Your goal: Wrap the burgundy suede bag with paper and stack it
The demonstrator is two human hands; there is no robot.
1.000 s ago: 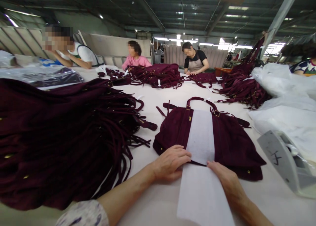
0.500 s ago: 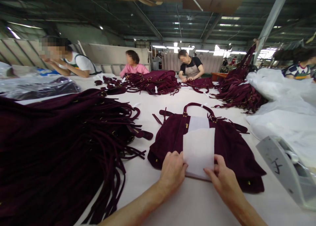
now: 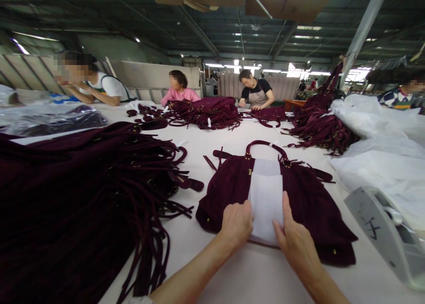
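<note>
A dark maroon handbag [image 3: 305, 206] with a looped handle lies flat before me on the table. Down its middle runs a white sheet [image 3: 265, 202], with a second pale layer [image 3: 266, 167] showing above it. My left hand [image 3: 236, 222], fingers curled, grips the sheet's left edge low on the bag. At the right edge is my right hand [image 3: 295, 237], its thumb on the sheet and its index finger straight along the side, the edge between them. The tips of my left fingers are hidden.
A big heap of maroon bags [image 3: 66, 198] with hanging straps fills the left. A grey tape dispenser [image 3: 375, 224] and white plastic [image 3: 381, 162] are at right. More maroon bags [image 3: 209, 111] and straps lie across the table, where several co-workers [image 3: 259, 91] stand or lean.
The white sheet looks narrower and lies flatter against the bag. My right index finger has straightened up along its edge, and my left hand has shifted slightly right.
</note>
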